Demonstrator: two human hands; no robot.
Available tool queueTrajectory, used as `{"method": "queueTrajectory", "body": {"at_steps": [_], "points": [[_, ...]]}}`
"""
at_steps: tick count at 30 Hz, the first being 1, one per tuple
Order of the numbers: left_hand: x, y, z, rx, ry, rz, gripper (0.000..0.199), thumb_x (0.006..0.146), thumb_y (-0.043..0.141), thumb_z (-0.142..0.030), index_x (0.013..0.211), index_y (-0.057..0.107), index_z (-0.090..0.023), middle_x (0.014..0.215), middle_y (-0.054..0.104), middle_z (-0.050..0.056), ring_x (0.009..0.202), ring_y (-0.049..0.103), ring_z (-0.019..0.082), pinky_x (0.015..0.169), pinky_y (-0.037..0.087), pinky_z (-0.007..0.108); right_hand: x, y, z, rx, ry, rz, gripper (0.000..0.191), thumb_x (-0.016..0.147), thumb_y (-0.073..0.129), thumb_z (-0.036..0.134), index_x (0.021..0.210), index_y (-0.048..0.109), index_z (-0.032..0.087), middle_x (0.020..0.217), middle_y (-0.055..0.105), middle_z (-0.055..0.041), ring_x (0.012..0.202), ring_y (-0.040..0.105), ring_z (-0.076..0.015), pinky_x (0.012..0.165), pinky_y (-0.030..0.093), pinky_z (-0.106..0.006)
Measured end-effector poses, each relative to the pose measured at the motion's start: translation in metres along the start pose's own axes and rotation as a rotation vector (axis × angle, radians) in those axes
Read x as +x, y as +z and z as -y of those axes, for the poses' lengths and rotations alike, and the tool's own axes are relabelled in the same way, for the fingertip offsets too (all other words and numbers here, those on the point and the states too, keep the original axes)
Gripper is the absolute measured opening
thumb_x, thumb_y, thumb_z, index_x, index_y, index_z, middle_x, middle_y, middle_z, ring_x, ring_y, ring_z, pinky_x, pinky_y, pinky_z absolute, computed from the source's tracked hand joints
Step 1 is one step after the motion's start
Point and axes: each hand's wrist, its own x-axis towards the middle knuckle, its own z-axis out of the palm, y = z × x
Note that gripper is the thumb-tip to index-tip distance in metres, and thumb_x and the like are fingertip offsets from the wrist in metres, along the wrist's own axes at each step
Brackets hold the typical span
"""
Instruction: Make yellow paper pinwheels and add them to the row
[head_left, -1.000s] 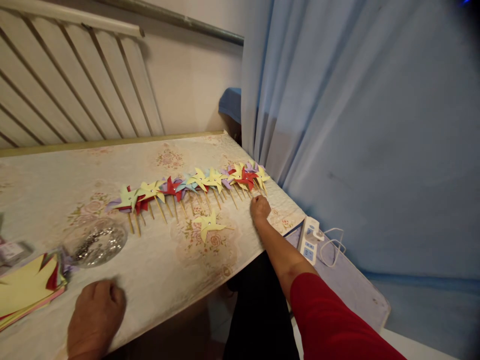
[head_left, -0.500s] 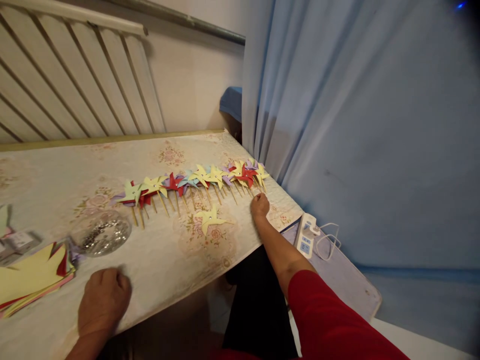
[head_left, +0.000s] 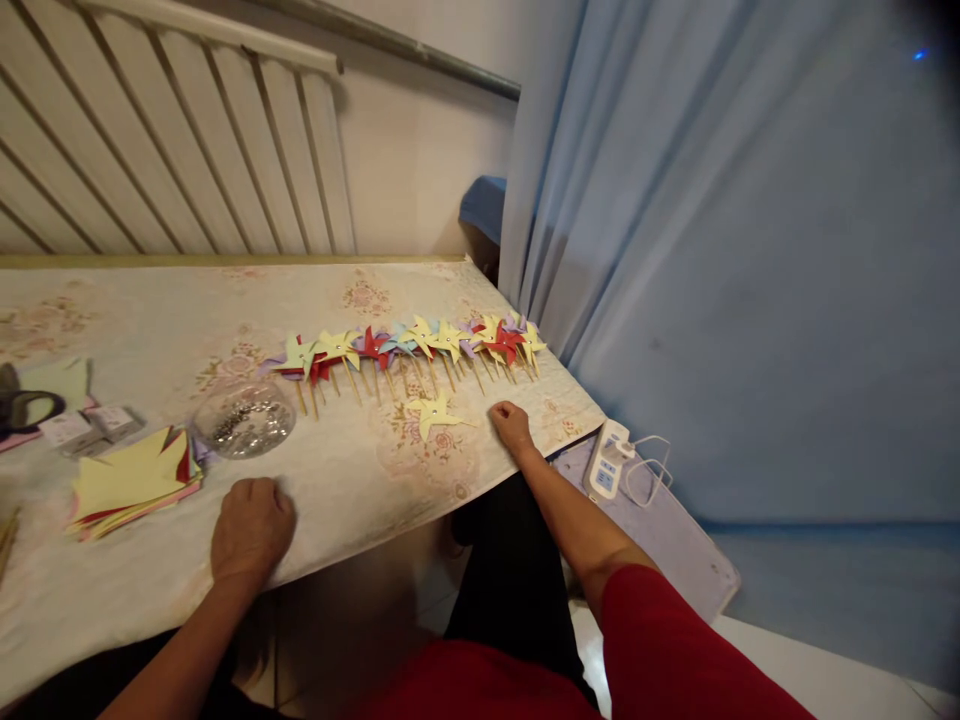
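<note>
The tablecloth (head_left: 337, 525) is cream, printed with bunches of pink and red flowers and green leaves. Near its front edge, a lone pinwheel (head_left: 433, 416) shows plain pale yellow. The pinwheel row (head_left: 373, 346) running toward the right edge mixes pale yellow, red, lilac and light blue, with pale green at its left end; its sticks (head_left: 351, 380) are tan. Farther left, the paper stack (head_left: 131, 475) is yellow on top, with red, pink and lilac showing at its sides. Beyond the front right corner, the power strip (head_left: 604, 462) is white with blue socket panels. The curtain (head_left: 750, 280) is plain blue.
</note>
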Motion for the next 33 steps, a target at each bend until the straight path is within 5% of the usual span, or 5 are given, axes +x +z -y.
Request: {"method": "queueTrajectory", "body": {"at_steps": [11,33], "points": [[0.002,0.008,0.003,-0.001,0.017,-0.022,0.029,0.094,0.037,-0.027,0.089,0.062,-0.013,0.091,0.057,0.014,0.090,0.055,0.028,0.082,0.043,0.038,-0.014,0.002,0.016,-0.144,-0.164,0.119,0.008,0.083,0.068,0.019,0.084,0.075,0.022,0.087,0.071,-0.0015,0.084,0.062,-0.0155,0.081,0.044,-0.024],[0.001,0.006,0.003,-0.036,0.000,-0.021,0.028,0.094,0.037,-0.026,0.087,0.060,-0.013,0.091,0.056,0.014,0.089,0.054,0.028,0.080,0.042,0.038,-0.020,0.006,0.019,-0.266,-0.270,0.138,0.007,0.089,0.067,0.021,0.083,0.070,0.020,0.089,0.067,-0.0024,0.083,0.059,-0.0153,0.076,0.041,-0.024]]}}
